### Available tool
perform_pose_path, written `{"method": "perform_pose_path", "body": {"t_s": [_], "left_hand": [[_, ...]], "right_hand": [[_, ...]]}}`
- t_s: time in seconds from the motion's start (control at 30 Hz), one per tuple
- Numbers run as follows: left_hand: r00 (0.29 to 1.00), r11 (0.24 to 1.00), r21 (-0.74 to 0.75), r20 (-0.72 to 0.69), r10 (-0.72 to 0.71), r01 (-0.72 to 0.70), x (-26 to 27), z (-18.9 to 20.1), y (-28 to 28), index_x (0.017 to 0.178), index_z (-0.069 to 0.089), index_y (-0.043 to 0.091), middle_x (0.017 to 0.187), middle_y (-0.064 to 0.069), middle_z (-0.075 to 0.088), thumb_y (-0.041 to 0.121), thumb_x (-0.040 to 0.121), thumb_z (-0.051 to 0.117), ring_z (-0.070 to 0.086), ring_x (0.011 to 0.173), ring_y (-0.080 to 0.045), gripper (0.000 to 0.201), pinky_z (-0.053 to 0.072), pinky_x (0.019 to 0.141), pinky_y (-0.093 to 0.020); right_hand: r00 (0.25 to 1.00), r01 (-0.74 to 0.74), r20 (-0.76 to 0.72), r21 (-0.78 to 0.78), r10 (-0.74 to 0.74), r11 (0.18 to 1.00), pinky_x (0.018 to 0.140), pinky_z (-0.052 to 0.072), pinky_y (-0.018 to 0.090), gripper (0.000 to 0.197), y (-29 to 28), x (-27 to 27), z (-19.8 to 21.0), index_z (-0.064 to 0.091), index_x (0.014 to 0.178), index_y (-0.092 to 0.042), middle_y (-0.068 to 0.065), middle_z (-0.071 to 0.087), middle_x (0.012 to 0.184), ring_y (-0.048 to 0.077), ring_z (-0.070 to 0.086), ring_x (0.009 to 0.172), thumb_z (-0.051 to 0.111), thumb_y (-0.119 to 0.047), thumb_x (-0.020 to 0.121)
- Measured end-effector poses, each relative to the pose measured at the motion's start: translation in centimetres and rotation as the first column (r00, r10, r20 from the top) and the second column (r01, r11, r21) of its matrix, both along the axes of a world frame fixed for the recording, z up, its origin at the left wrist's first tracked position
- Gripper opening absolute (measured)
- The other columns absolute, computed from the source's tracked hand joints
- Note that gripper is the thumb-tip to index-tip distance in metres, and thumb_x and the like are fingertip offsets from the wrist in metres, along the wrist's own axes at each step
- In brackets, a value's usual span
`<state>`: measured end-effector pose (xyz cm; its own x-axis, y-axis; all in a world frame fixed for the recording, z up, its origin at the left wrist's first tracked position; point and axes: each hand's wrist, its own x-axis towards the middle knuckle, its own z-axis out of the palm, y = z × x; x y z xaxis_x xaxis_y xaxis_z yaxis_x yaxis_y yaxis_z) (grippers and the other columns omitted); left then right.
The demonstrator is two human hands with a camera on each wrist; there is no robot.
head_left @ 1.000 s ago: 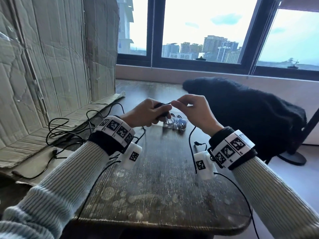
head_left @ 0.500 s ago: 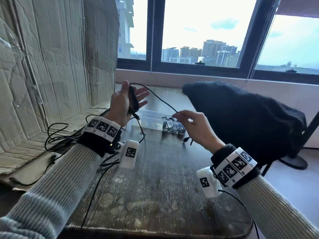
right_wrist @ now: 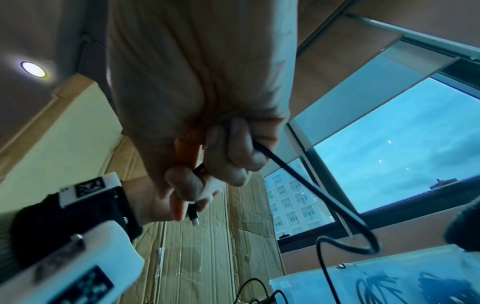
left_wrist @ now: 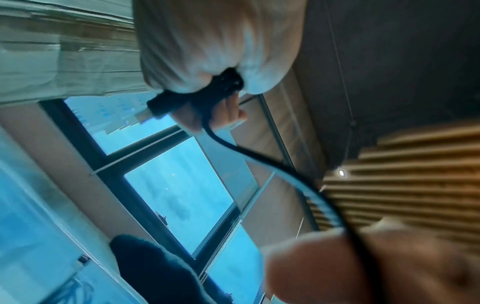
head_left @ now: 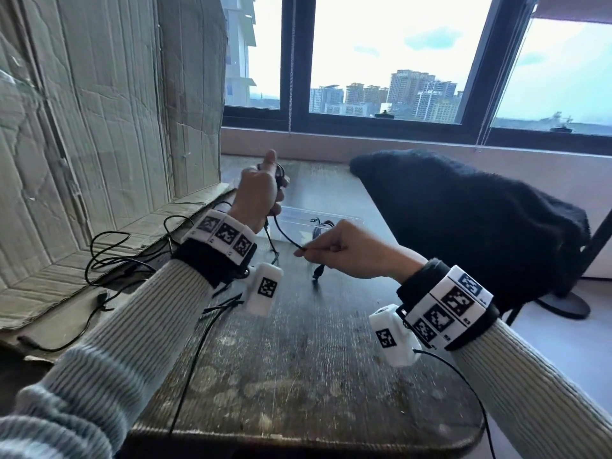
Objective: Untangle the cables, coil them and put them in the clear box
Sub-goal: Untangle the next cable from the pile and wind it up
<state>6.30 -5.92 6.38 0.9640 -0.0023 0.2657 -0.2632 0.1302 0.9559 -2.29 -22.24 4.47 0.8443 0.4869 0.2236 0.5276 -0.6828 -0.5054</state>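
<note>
Risk noted: free plug end dangling low at frame centre, just under the right hand; liable to swing and snag on the loose cables still spread at left of frame, or loops slipping off if tension drops. Left hand, above centre, clenched round wound turns of the black cable, thumb raised. Right hand pinching the same cable between thumb and fingertips, remaining fingers curled. Cable strung between both hands, above the clear box at frame centre; box already holding coiled cables.

no readable text, only coded wristband markers
</note>
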Motion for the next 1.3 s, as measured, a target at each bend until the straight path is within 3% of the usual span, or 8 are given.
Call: {"method": "perform_pose_path", "body": {"t_s": [0.1,0.2,0.37,0.53,0.7,0.87,1.1,1.3], "left_hand": [[0.995,0.943,0.331,0.079,-0.053,0.024,-0.1,-0.8,-0.7,0.127,0.031,0.009,0.074,-0.004,0.062,0.045,0.1,0.035,0.044,0.046,-0.012,0.045,0.034,0.038,-0.02],[0.971,0.846,0.524,0.134,-0.198,0.1,-0.7,-1.5,-0.9,0.102,0.065,0.007,0.061,0.001,0.064,0.058,0.096,0.015,0.051,0.051,-0.014,0.072,0.041,0.05,-0.023],[0.903,0.723,0.619,0.049,-0.426,0.308,-2.4,-2.0,-1.7,0.078,0.071,0.007,0.066,-0.016,0.065,0.064,0.086,-0.01,0.044,0.04,-0.006,0.099,0.033,0.04,-0.015],[0.863,0.637,0.704,0.069,-0.5,0.313,-3.2,-2.0,-1.5,0.077,0.069,0.005,0.057,0.002,0.062,0.049,0.086,0.061,0.045,0.043,-0.006,0.045,0.034,0.041,-0.017],[0.875,0.79,0.488,0.102,-0.473,0.37,-3.1,-2.4,-1.9,0.082,0.063,0.008,0.057,0.004,0.061,0.024,0.098,0.05,0.047,0.042,-0.009,0.026,0.037,0.042,-0.021],[0.956,0.957,0.07,0.063,-0.286,0.282,-2.3,-1.6,-1.9,0.086,0.06,0.01,0.097,-0.009,0.073,0.029,0.1,0.046,0.067,0.06,-0.016,0.028,0.047,0.047,-0.021],[0.968,0.94,-0.231,0.052,-0.246,0.251,-1.3,-1.3,-1.6,0.104,0.054,0.001,0.112,-0.014,0.069,0.033,0.104,0.031,0.066,0.108,-0.024,0.04,0.055,0.086,-0.046],[0.96,0.852,-0.47,-0.031,-0.278,0.231,-1.4,-0.5,-2.2,0.102,0.041,0.004,0.076,-0.009,0.057,0.034,0.103,0.032,0.07,0.068,-0.021,0.031,0.058,0.064,-0.049]], "right_hand": [[0.998,-0.004,0.07,-0.048,0.008,0.999,0.055,0.036,0.009,0.017,0.0,-0.1,0.9,0.077,0.098,-0.016,-0.019,0.064,0.065,-0.005,0.052,0.053,0.062,-0.021,0.092],[0.971,0.095,0.222,0.005,-0.094,0.995,0.062,0.04,0.016,0.013,-0.8,0.6,1.9,0.077,0.085,-0.024,-0.01,0.069,0.074,0.002,0.055,0.058,0.065,-0.026,0.089],[0.941,0.172,0.257,0.2,-0.221,0.965,0.06,0.05,0.03,0.018,-1.5,1.4,2.6,0.076,0.073,-0.013,0.002,0.072,0.068,0.014,0.062,0.058,0.073,-0.028,0.082],[0.952,0.198,0.104,0.504,-0.287,0.841,0.052,0.046,0.018,0.02,-2.6,2.6,1.8,0.071,0.074,-0.006,0.007,0.069,0.066,0.006,0.059,0.051,0.083,-0.022,0.072],[0.976,0.188,-0.024,0.605,-0.218,0.774,0.05,0.04,0.015,0.005,-3.4,2.4,1.3,0.071,0.085,-0.005,-0.002,0.067,0.064,0.005,0.051,0.053,0.07,-0.01,0.085],[0.944,0.273,-0.051,0.676,-0.326,0.685,0.046,0.036,0.018,0.015,-4.2,3.0,0.3,0.07,0.083,-0.013,0.0,0.061,0.063,0.006,0.041,0.045,0.059,-0.012,0.093],[0.961,0.227,-0.014,0.614,-0.277,0.756,0.05,0.036,0.018,0.015,-3.4,3.0,-1.7,0.074,0.087,-0.022,-0.01,0.057,0.056,0.01,0.044,0.053,0.061,-0.02,0.093],[0.979,0.15,0.07,0.38,-0.19,0.913,0.054,0.039,0.012,0.025,-1.3,2.4,-2.4,0.068,0.117,-0.012,-0.015,0.057,0.052,-0.001,0.048,0.048,0.057,-0.012,0.095]]}}
